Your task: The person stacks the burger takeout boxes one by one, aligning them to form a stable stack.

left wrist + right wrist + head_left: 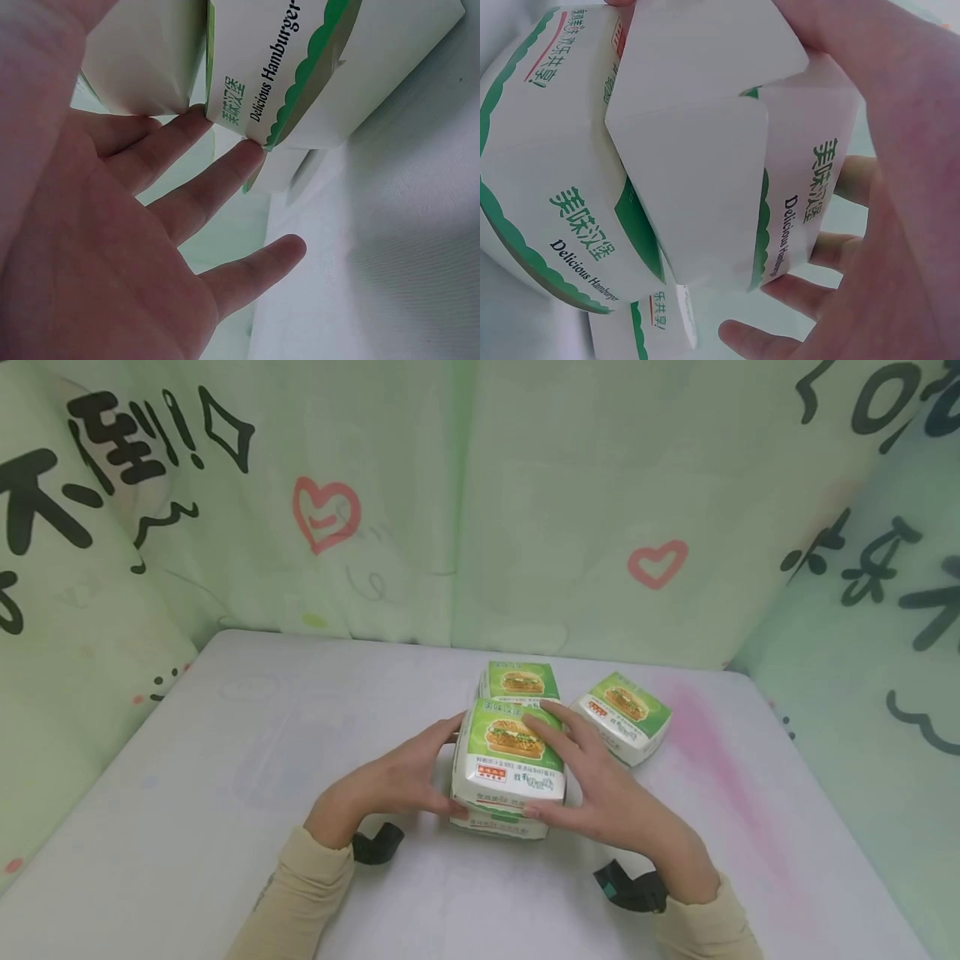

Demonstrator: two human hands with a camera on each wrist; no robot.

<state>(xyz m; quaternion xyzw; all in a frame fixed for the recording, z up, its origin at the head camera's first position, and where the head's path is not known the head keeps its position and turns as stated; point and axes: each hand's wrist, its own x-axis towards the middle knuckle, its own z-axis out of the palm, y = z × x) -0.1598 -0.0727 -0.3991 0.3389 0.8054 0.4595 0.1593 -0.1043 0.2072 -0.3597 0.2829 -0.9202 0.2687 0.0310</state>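
We get soft, even, slightly hazy light over the bench point(187, 785) in the head view. Both wrist views look dimmer; in the left one, shade dulls the left hand point(124, 225) and soft shadow greys the bench.

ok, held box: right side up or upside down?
Right side up: in the head view, the held box has its burger picture facing up.
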